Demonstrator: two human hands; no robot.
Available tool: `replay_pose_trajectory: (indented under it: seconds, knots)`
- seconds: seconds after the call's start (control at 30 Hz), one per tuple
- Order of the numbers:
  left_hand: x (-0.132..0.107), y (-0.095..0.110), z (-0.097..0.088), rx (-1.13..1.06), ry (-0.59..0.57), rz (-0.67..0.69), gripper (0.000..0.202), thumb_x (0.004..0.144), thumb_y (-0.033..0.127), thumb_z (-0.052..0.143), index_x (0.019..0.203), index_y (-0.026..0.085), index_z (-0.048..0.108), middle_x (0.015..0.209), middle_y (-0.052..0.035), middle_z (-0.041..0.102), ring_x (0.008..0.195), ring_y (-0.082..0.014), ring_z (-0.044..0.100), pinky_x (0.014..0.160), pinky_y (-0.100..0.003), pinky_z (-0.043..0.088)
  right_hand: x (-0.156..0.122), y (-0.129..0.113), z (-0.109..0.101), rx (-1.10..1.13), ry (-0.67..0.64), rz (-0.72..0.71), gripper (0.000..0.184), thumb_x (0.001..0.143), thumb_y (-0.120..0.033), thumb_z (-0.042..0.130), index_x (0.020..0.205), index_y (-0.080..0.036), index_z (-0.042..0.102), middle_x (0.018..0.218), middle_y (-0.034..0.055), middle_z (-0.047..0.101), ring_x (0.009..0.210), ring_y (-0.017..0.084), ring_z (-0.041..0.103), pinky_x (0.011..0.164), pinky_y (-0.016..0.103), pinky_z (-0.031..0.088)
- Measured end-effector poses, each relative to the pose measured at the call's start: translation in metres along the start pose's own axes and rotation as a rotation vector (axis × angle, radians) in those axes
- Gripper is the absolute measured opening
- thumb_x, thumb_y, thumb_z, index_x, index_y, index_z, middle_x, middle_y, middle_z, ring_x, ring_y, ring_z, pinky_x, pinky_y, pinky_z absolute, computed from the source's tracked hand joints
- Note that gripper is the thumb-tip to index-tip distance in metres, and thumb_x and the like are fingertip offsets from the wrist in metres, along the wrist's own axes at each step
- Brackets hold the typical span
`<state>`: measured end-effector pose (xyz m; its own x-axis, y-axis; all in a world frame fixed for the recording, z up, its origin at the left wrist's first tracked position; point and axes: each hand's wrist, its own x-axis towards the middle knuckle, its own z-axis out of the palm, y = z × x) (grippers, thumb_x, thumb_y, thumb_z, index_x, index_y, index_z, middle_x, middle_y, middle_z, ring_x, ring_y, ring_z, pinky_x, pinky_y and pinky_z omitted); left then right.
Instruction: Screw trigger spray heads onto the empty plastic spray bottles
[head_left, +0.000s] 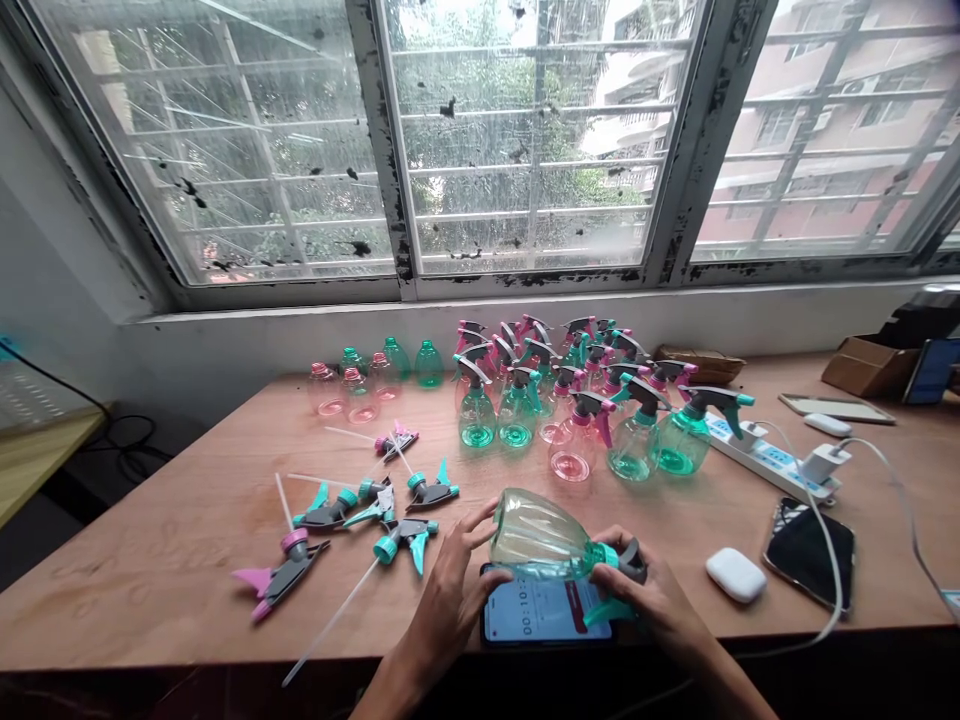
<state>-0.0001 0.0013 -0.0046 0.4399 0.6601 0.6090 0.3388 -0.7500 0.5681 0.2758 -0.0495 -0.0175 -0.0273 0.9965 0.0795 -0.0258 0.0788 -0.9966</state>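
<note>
Nearest: phone (510, 612) with a timer showing, flat on the worktop (172, 610) by its front edge. Over it, green-tinted bottle (536, 530), held on its side, base left, neck right. My left grip (444, 578) cups the base end, fingers spread, thumb low; my right grip (654, 592) is closed in around the teal collar (602, 556) and grey sprayer head (634, 562), trigger (609, 612) pointing down. Risks: collar may bind if head and neck sit out of line; smooth plastic may slip from my light left hold under a hard twist and land on the phone.

Left: loose sprayer heads (375, 505), one dip tube (330, 625) poking past the front edge; my left forearm could snag it. Right: earbud case (736, 575), dark phone (810, 560), white cable (834, 570) looping low enough for an elbow to catch.

Farther: assembled spray bottles (555, 405), packed tight, so one bump could topple several; power strip (772, 460) just beside. Far left: headless bottles (385, 375), probably light and tippy. Beyond, barred windows (401, 230).
</note>
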Motion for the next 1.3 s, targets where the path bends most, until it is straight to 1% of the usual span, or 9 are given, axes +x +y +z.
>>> replay_pose_trajectory:
  seconds: [0.13, 0.3, 0.4, 0.57, 0.73, 0.83, 1.0, 1.13, 1.3]
  knots:
    - [0.0008, 0.0024, -0.0010, 0.028, -0.019, -0.003, 0.038, 0.102, 0.025, 0.051, 0.140, 0.029, 0.047, 0.148, -0.0110, 0.051, 0.139, -0.0275, 0.047, 0.111, -0.046, 0.042, 0.0000, -0.0019, 0.0021, 0.033, 0.051, -0.011, 0.037, 0.077, -0.050, 0.077, 0.089, -0.017, 0.065, 0.065, -0.0025, 0.059, 0.058, 0.016, 0.053, 0.054, 0.026, 0.041]
    - [0.0025, 0.0070, -0.0022, 0.042, -0.057, -0.054, 0.059, 0.091, 0.040, 0.069, 0.142, 0.025, 0.044, 0.148, -0.0160, 0.051, 0.138, -0.0333, 0.048, 0.111, -0.050, 0.041, 0.0006, -0.0026, 0.0024, -0.003, 0.058, 0.005, 0.037, 0.075, -0.051, 0.078, 0.087, -0.018, 0.066, 0.067, -0.0018, 0.060, 0.059, 0.017, 0.055, 0.055, 0.027, 0.044]
    - [0.0023, 0.0054, -0.0011, 0.053, -0.053, -0.088, 0.051, 0.094, 0.037, 0.064, 0.140, 0.025, 0.046, 0.147, -0.0158, 0.052, 0.137, -0.0325, 0.049, 0.111, -0.050, 0.042, 0.0005, -0.0016, 0.0031, -0.006, 0.057, 0.014, 0.038, 0.073, -0.051, 0.080, 0.088, -0.018, 0.067, 0.070, -0.0014, 0.061, 0.061, 0.017, 0.056, 0.056, 0.027, 0.045]
    - [0.0023, 0.0034, 0.0000, 0.076, -0.063, -0.037, 0.050, 0.099, 0.029, 0.056, 0.146, 0.028, 0.039, 0.151, -0.0130, 0.048, 0.140, -0.0293, 0.045, 0.113, -0.048, 0.039, -0.0006, -0.0003, 0.0053, 0.066, 0.117, -0.017, 0.035, 0.073, -0.046, 0.081, 0.088, -0.018, 0.068, 0.069, -0.0023, 0.061, 0.060, 0.016, 0.055, 0.056, 0.026, 0.043]
    - [0.0022, 0.0060, -0.0010, 0.064, -0.069, -0.054, 0.059, 0.093, 0.038, 0.066, 0.144, 0.026, 0.040, 0.151, -0.0155, 0.048, 0.141, -0.0321, 0.044, 0.113, -0.051, 0.039, -0.0002, -0.0001, 0.0036, 0.051, 0.083, 0.000, 0.034, 0.074, -0.045, 0.081, 0.089, -0.018, 0.066, 0.070, -0.0019, 0.061, 0.061, 0.016, 0.056, 0.057, 0.026, 0.043]
    - [0.0026, 0.0055, -0.0002, 0.048, -0.072, -0.059, 0.056, 0.095, 0.040, 0.062, 0.145, 0.025, 0.039, 0.152, -0.0164, 0.046, 0.141, -0.0317, 0.044, 0.114, -0.051, 0.038, -0.0002, 0.0005, 0.0025, 0.049, 0.039, 0.017, 0.034, 0.076, -0.045, 0.080, 0.089, -0.018, 0.065, 0.072, -0.0020, 0.061, 0.062, 0.016, 0.056, 0.058, 0.026, 0.043]
    - [0.0035, 0.0052, -0.0001, 0.084, -0.066, -0.038, 0.051, 0.099, 0.031, 0.056, 0.147, 0.029, 0.038, 0.151, -0.0125, 0.048, 0.141, -0.0288, 0.044, 0.114, -0.046, 0.040, -0.0008, 0.0014, 0.0030, 0.086, 0.076, 0.007, 0.035, 0.075, -0.046, 0.080, 0.090, -0.018, 0.064, 0.068, -0.0027, 0.060, 0.059, 0.016, 0.054, 0.056, 0.026, 0.041]
    - [0.0025, 0.0066, -0.0029, 0.044, -0.107, -0.084, 0.060, 0.095, 0.040, 0.062, 0.148, 0.027, 0.037, 0.152, -0.0137, 0.046, 0.142, -0.0303, 0.042, 0.115, -0.047, 0.037, 0.0000, -0.0004, 0.0021, 0.042, 0.037, 0.009, 0.034, 0.076, -0.046, 0.079, 0.089, -0.017, 0.066, 0.072, -0.0017, 0.060, 0.062, 0.017, 0.054, 0.058, 0.027, 0.041]
    - [0.0014, 0.0030, -0.0023, 0.003, -0.084, -0.069, 0.045, 0.101, 0.036, 0.050, 0.145, 0.029, 0.041, 0.155, -0.0111, 0.043, 0.142, -0.0279, 0.042, 0.115, -0.045, 0.037, 0.0001, -0.0018, 0.0014, 0.031, 0.014, 0.021, 0.035, 0.076, -0.046, 0.079, 0.090, -0.017, 0.066, 0.076, -0.0008, 0.060, 0.066, 0.017, 0.055, 0.060, 0.027, 0.042]
